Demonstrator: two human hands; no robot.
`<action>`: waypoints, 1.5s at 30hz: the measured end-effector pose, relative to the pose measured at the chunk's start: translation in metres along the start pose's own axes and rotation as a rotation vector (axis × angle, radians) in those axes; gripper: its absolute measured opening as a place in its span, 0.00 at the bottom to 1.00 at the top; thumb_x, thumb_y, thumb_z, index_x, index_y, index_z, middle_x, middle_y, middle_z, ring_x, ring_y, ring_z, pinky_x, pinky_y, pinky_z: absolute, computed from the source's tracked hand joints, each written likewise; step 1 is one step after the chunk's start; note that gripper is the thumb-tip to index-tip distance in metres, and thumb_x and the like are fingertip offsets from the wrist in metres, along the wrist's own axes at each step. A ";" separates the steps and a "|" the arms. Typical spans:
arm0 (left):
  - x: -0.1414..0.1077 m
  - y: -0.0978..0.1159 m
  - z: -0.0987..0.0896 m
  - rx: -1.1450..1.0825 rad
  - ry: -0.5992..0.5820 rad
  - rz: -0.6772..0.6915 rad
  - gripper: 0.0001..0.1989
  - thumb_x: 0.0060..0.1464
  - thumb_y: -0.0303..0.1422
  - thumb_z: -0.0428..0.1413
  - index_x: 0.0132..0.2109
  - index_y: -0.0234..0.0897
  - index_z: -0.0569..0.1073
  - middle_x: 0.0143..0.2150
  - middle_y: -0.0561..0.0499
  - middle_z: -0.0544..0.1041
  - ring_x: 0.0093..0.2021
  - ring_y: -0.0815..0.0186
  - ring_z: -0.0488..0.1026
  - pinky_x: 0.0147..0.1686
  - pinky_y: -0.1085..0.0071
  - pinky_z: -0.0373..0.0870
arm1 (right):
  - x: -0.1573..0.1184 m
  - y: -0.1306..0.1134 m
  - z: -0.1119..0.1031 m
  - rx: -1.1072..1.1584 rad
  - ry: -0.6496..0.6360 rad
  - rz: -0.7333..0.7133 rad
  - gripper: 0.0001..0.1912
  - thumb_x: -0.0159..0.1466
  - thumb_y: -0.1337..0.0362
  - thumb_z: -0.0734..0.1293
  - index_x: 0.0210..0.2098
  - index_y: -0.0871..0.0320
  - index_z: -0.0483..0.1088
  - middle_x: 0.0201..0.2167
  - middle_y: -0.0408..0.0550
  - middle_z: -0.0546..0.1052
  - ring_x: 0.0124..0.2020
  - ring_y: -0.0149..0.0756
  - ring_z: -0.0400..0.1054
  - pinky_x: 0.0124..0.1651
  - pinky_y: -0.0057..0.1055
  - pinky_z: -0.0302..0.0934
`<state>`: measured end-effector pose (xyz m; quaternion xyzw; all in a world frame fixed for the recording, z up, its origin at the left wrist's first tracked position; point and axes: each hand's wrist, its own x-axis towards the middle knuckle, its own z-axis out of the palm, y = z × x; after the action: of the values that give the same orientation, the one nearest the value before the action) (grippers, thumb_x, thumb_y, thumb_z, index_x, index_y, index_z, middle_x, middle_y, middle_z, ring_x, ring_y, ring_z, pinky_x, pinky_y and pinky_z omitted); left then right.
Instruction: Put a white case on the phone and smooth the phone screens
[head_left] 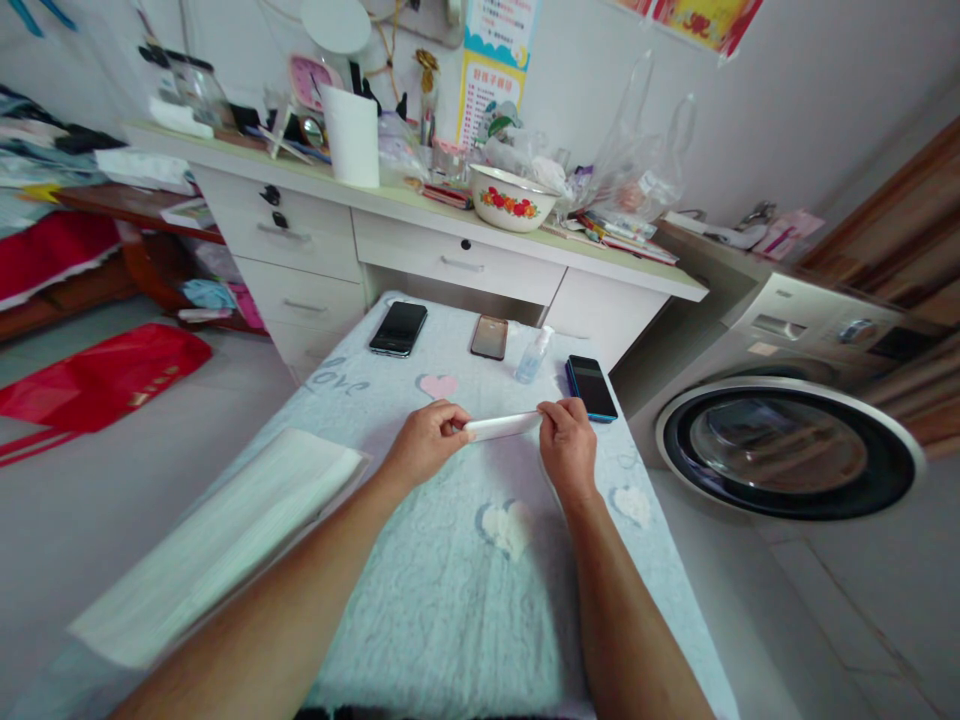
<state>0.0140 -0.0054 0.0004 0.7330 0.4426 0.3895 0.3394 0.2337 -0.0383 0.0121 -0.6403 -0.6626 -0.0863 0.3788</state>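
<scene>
Between my hands, above the middle of the cloth-covered table (pixel 450 600), a folded white tissue (pixel 504 427) is stretched out as a narrow strip. My left hand (pixel 429 440) pinches its left end; my right hand (pixel 568 440) grips the right end. Just beyond my right hand lies a phone with a blue edge (pixel 592 388). A small clear spray bottle (pixel 533 355) is on the cloth behind the tissue. Farther back are a brown-edged phone case (pixel 490 338) and a black phone (pixel 399 329). Beside my left forearm rests a pack of white tissues (pixel 225 545).
A white desk (pixel 457 262) crosses the far end, bearing a flowered enamel bowl (pixel 514 198), a white roll (pixel 350 137) and plastic bags. To the right stands a washing machine (pixel 795 330). A red bag (pixel 112 375) lies on the floor at left.
</scene>
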 end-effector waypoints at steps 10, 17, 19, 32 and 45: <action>0.000 0.001 0.000 -0.004 -0.008 -0.004 0.07 0.46 0.34 0.57 0.32 0.36 0.75 0.26 0.56 0.69 0.26 0.72 0.65 0.28 0.75 0.62 | -0.001 -0.001 0.002 -0.007 0.012 0.003 0.14 0.61 0.70 0.57 0.38 0.58 0.74 0.34 0.48 0.68 0.34 0.33 0.64 0.39 0.28 0.60; 0.000 0.003 0.000 -0.002 -0.001 -0.007 0.06 0.45 0.33 0.58 0.31 0.36 0.75 0.26 0.56 0.69 0.26 0.72 0.65 0.27 0.76 0.61 | -0.004 -0.012 0.003 0.026 -0.022 -0.019 0.14 0.62 0.70 0.57 0.39 0.57 0.74 0.34 0.48 0.68 0.34 0.32 0.64 0.40 0.28 0.60; 0.000 0.004 0.000 0.001 0.001 -0.009 0.06 0.45 0.33 0.58 0.31 0.36 0.75 0.26 0.56 0.69 0.26 0.72 0.64 0.27 0.76 0.61 | -0.005 -0.017 0.003 0.036 -0.035 -0.032 0.14 0.62 0.70 0.57 0.39 0.57 0.74 0.34 0.48 0.68 0.34 0.32 0.64 0.40 0.28 0.60; 0.000 0.003 0.000 -0.018 0.000 -0.017 0.06 0.45 0.33 0.58 0.32 0.36 0.75 0.26 0.56 0.69 0.26 0.72 0.64 0.27 0.75 0.61 | -0.002 -0.008 0.003 0.043 -0.019 -0.006 0.14 0.62 0.70 0.58 0.39 0.58 0.74 0.34 0.47 0.68 0.34 0.32 0.64 0.41 0.28 0.60; -0.001 0.003 0.000 -0.008 0.002 -0.001 0.06 0.46 0.34 0.57 0.32 0.36 0.75 0.27 0.56 0.69 0.26 0.71 0.65 0.27 0.76 0.61 | 0.001 0.005 0.005 0.193 0.085 0.154 0.12 0.60 0.67 0.60 0.35 0.59 0.75 0.32 0.49 0.71 0.34 0.35 0.67 0.42 0.32 0.61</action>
<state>0.0145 -0.0071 0.0024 0.7310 0.4417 0.3919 0.3419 0.2360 -0.0334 0.0076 -0.6456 -0.6001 -0.0199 0.4720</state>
